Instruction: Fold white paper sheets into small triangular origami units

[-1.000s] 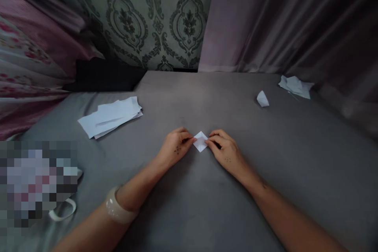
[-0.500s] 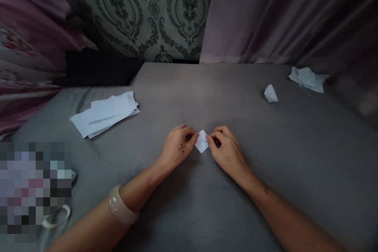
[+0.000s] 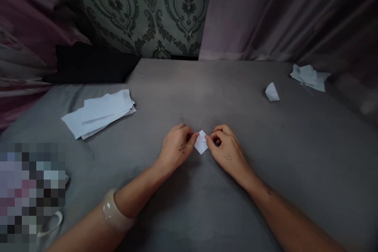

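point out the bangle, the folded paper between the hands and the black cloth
bangle (image 3: 115, 212): head view, on its front band
folded paper (image 3: 201, 146): head view, on its lower half
black cloth (image 3: 91, 65): head view, on its middle

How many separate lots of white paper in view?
4: folded paper diamond between left hand and right hand; sheet stack, left; folded paper piece, right; paper pile, far right. The pixelated patch could hide more.
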Demonstrator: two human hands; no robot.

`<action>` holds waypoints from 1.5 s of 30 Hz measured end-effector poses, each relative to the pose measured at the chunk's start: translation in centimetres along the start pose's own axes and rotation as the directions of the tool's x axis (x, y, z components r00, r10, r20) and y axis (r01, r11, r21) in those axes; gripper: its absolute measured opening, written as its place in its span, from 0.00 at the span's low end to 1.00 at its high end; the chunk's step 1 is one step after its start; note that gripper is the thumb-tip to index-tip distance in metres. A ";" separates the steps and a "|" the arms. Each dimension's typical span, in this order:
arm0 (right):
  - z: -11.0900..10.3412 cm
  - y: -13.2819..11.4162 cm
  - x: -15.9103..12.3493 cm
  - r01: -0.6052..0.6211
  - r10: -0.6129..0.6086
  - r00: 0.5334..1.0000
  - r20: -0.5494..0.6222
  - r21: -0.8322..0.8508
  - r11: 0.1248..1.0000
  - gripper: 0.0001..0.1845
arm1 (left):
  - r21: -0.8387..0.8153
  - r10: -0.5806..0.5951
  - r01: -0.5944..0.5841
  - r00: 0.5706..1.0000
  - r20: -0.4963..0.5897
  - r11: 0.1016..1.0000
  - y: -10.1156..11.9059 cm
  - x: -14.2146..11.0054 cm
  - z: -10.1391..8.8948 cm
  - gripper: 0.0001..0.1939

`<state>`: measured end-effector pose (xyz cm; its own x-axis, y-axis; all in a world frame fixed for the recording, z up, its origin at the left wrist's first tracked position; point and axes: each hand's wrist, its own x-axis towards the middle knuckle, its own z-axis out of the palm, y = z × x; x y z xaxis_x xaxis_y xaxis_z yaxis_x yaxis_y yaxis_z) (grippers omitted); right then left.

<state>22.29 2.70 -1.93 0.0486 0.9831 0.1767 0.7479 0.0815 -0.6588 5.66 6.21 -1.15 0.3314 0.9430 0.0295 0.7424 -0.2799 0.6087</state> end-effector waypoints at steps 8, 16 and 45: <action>0.3 0.4 0.0 0.015 -0.014 1.000 0.006 -0.016 1.000 0.09 | -0.018 0.005 -0.004 0.999 0.038 1.000 0.1 0.1 -0.2 0.12; 0.2 0.2 0.0 0.011 -0.011 1.000 0.005 0.013 1.000 0.08 | 0.004 0.007 -0.008 0.999 0.045 1.000 -0.1 0.1 -0.1 0.12; -1.2 0.1 -1.0 0.114 -0.113 0.986 0.124 -0.001 0.993 0.09 | 0.167 0.193 -0.188 0.981 -0.018 0.968 -0.9 -0.5 0.4 0.15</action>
<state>23.09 1.56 -1.26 -0.1193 0.9802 0.1579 0.7490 0.1932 -0.6338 5.09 5.88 -2.02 0.4580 0.8742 0.1612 0.7535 -0.4780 0.4515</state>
